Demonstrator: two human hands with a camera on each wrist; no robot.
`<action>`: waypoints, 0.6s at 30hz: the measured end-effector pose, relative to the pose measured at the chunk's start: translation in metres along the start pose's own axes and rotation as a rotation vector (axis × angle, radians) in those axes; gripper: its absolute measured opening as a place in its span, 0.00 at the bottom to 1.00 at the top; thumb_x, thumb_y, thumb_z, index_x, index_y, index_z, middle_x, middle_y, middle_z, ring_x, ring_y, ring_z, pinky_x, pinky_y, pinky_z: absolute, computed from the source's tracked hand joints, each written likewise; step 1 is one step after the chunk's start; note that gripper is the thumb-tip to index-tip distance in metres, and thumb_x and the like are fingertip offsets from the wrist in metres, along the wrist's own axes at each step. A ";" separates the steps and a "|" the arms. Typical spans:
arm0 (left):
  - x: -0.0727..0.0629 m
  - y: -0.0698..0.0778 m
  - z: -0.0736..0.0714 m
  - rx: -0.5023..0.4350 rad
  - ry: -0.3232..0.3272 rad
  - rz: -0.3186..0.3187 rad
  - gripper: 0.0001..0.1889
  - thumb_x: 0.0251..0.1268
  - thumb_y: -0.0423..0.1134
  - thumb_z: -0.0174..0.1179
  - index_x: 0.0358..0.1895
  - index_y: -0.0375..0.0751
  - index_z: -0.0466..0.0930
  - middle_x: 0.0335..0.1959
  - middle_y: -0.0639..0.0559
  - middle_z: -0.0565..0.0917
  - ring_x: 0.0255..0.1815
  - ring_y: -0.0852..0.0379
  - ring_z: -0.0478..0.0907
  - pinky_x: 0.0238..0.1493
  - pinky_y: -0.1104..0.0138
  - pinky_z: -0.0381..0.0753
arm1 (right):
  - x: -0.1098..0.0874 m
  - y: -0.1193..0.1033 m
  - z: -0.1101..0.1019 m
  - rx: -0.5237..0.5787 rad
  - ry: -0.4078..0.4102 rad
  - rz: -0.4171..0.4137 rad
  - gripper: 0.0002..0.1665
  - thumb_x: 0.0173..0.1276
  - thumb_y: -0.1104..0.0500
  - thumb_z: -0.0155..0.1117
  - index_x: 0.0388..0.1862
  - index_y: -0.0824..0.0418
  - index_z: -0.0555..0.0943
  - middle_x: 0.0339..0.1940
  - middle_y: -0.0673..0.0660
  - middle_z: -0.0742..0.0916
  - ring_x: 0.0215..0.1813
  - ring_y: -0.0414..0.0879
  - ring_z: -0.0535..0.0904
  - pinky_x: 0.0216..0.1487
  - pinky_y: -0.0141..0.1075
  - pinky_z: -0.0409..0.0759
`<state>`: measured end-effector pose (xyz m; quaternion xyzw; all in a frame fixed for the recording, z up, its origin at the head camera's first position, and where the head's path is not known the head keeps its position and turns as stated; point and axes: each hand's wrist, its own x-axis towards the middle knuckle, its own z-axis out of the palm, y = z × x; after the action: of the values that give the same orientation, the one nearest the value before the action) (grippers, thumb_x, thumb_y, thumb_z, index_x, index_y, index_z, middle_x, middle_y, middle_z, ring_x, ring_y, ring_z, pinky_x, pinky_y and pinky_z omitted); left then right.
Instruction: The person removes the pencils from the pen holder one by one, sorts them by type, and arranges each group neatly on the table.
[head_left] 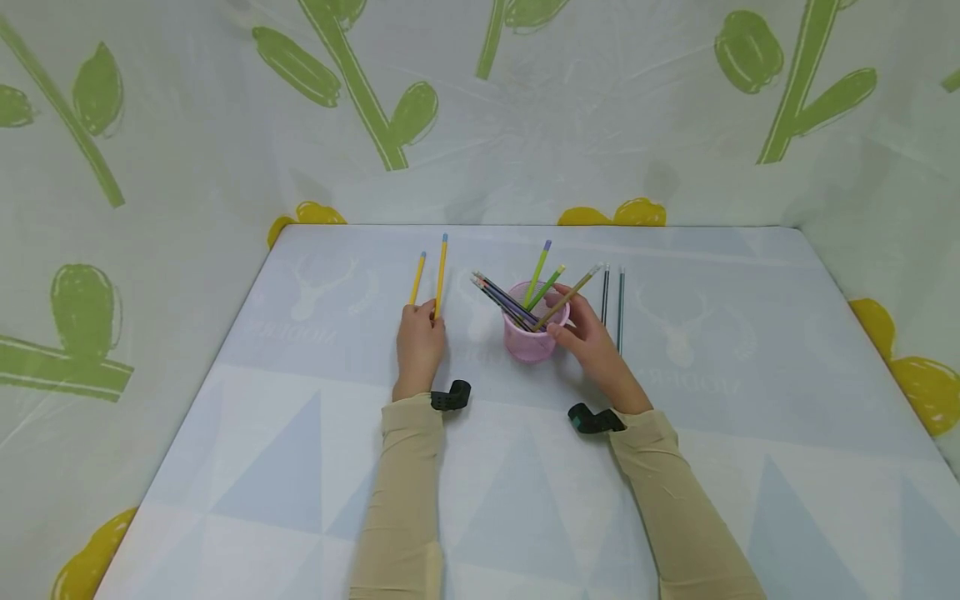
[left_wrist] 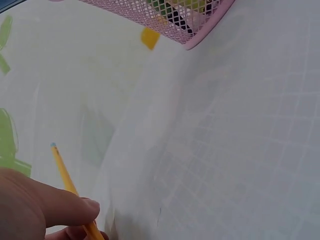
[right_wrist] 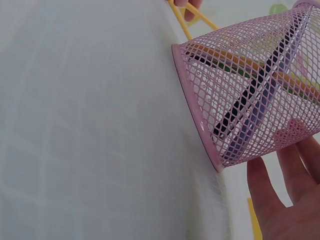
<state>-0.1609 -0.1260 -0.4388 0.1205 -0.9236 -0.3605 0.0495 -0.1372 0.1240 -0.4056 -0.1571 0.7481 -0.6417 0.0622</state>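
My left hand (head_left: 420, 343) pinches a yellow pencil (head_left: 441, 271) with a blue end, thumb against fingers. A second yellow pencil (head_left: 417, 279) shows just beyond the same hand, its lower part hidden. In the left wrist view the pinched pencil (left_wrist: 62, 167) slants up past the thumb. My right hand (head_left: 592, 343) holds a pink mesh pencil cup (head_left: 528, 346) by its right side, thumb in front and a finger behind. Several pencils lean inside the cup, among them a brown one (head_left: 573, 293), green ones and a dark bunch. Through the mesh (right_wrist: 240, 90) their lower ends are visible.
Two dark pencils (head_left: 621, 304) lie side by side right of the cup, partly behind the right hand. The pale table (head_left: 525, 500) bears blue triangles. A white sheet (head_left: 562, 125) with green leaf prints rises behind the table's far edge.
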 end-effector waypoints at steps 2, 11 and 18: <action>-0.001 0.000 0.000 0.005 0.014 -0.002 0.18 0.62 0.33 0.51 0.56 0.37 0.72 0.43 0.42 0.70 0.43 0.48 0.71 0.46 0.59 0.71 | 0.000 0.001 0.000 0.004 0.000 0.005 0.32 0.66 0.62 0.52 0.68 0.56 0.55 0.65 0.62 0.65 0.69 0.54 0.52 0.63 0.51 0.55; -0.003 0.000 -0.002 0.051 0.025 0.019 0.17 0.61 0.31 0.53 0.54 0.37 0.74 0.41 0.42 0.71 0.42 0.48 0.70 0.45 0.60 0.71 | 0.001 0.003 -0.001 -0.005 0.001 0.007 0.32 0.66 0.61 0.52 0.68 0.53 0.55 0.65 0.60 0.65 0.69 0.53 0.52 0.63 0.50 0.56; -0.004 -0.001 -0.001 0.092 0.031 0.022 0.16 0.61 0.31 0.52 0.53 0.37 0.75 0.41 0.41 0.71 0.42 0.47 0.70 0.46 0.59 0.70 | 0.001 0.003 -0.001 0.005 -0.003 -0.001 0.32 0.66 0.62 0.52 0.68 0.56 0.55 0.65 0.62 0.64 0.69 0.55 0.51 0.63 0.51 0.55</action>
<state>-0.1571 -0.1262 -0.4386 0.1180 -0.9395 -0.3154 0.0623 -0.1383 0.1247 -0.4084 -0.1583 0.7462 -0.6435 0.0631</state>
